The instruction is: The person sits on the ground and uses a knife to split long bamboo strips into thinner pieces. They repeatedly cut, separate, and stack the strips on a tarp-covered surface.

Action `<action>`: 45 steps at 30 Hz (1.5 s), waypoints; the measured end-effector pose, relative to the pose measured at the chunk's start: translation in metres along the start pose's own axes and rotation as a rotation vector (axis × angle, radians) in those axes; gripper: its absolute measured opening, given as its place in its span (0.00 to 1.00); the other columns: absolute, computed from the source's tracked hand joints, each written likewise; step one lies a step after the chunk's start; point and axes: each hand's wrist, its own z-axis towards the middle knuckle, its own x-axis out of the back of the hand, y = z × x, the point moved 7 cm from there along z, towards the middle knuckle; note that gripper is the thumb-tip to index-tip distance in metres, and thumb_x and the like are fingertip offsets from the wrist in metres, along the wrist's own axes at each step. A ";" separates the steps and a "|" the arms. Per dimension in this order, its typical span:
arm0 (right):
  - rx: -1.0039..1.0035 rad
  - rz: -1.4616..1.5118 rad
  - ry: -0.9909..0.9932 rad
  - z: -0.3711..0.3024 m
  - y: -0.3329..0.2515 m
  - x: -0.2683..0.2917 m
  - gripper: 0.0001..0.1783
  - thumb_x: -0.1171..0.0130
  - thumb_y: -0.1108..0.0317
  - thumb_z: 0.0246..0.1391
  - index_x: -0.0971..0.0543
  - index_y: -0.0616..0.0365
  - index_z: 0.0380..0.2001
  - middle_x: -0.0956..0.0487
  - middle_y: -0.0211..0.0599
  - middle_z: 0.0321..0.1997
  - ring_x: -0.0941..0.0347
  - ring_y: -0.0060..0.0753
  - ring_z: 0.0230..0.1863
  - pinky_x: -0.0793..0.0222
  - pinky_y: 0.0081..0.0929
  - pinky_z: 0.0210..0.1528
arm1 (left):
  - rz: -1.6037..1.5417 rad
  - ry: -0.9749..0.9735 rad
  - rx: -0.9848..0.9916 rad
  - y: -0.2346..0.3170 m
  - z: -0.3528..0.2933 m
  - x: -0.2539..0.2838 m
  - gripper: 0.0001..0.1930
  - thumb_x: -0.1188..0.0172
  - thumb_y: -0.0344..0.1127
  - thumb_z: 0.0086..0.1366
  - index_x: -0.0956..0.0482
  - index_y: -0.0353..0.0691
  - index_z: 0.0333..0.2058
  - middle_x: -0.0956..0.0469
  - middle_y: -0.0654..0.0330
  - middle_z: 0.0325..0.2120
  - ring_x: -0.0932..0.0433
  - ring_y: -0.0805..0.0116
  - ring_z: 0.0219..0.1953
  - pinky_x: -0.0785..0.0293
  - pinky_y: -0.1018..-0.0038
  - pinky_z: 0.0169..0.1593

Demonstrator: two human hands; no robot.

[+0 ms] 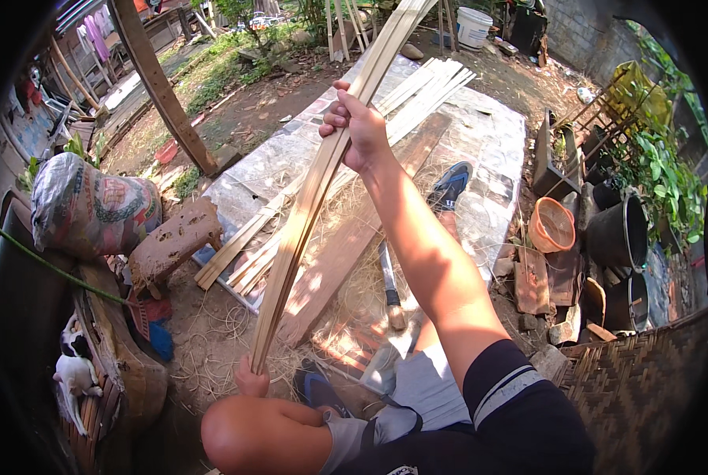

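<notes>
I hold a long bundle of thin bamboo strips (314, 190) slanting from low near my knee up to the top of the view. My right hand (354, 127) is raised with the arm stretched out and grips the bundle partway up. My left hand (251, 381) clasps the strips' lower end, just above my bent left knee (251, 435). More split bamboo strips (417, 91) lie flat on a pale mat (488, 134) on the ground ahead. A large knife (389, 277) with a wooden handle lies on a plank by my leg.
A filled sack (89, 210) and a mud-caked stool (172, 241) stand at the left. A slanted wooden post (160, 87) rises behind them. Black pots (619, 233), an orange bowl (552, 226) and a woven panel (639, 388) sit at the right. A cat (75, 372) lies lower left.
</notes>
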 end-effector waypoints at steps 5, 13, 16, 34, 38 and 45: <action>-0.017 0.254 0.060 -0.007 -0.008 0.089 0.15 0.49 0.68 0.71 0.33 0.49 0.57 0.38 0.21 0.25 0.40 0.17 0.24 0.35 0.25 0.29 | 0.183 -0.140 0.131 0.012 -0.007 0.089 0.14 0.30 0.39 0.53 0.21 0.41 0.35 0.19 0.44 0.26 0.18 0.37 0.34 0.23 0.53 0.35; -0.100 0.548 0.378 -0.064 0.102 0.305 0.07 0.48 0.66 0.70 0.28 0.51 0.48 0.31 0.25 0.27 0.33 0.23 0.25 0.26 0.31 0.35 | 0.719 -0.098 -0.146 0.140 0.021 0.215 0.17 0.29 0.39 0.42 0.27 0.42 0.27 0.21 0.48 0.23 0.19 0.43 0.30 0.25 0.52 0.35; -0.281 0.347 0.640 -0.101 0.159 0.356 0.12 0.44 0.60 0.69 0.26 0.54 0.49 0.24 0.33 0.33 0.27 0.31 0.31 0.23 0.43 0.42 | 0.890 -0.139 -0.194 0.190 0.030 0.237 0.17 0.29 0.39 0.41 0.28 0.42 0.28 0.20 0.50 0.23 0.19 0.43 0.30 0.26 0.52 0.36; 0.213 -1.695 -1.077 -0.197 0.186 0.067 0.36 0.29 0.45 0.50 0.24 0.54 0.56 0.19 0.41 0.45 0.24 0.47 0.52 0.35 0.50 0.61 | 0.907 -0.212 -0.169 0.211 0.040 0.258 0.19 0.26 0.42 0.45 0.26 0.42 0.31 0.19 0.53 0.28 0.18 0.47 0.35 0.24 0.53 0.39; 0.388 -1.757 -0.914 -0.178 0.211 0.075 0.26 0.34 0.57 0.54 0.24 0.53 0.55 0.19 0.44 0.43 0.21 0.45 0.46 0.31 0.45 0.54 | 1.028 -0.314 -0.143 0.215 0.062 0.268 0.25 0.25 0.50 0.49 0.21 0.41 0.41 0.18 0.53 0.32 0.17 0.49 0.39 0.24 0.56 0.44; 0.769 -1.761 -0.852 -0.186 0.213 0.058 0.07 0.48 0.68 0.59 0.26 0.47 0.40 0.24 0.38 0.34 0.22 0.39 0.40 0.32 0.44 0.46 | 0.778 -0.416 -0.558 0.298 0.099 0.166 0.53 0.27 0.66 0.50 0.35 0.38 0.67 0.28 0.48 0.57 0.33 0.49 0.64 0.35 0.55 0.65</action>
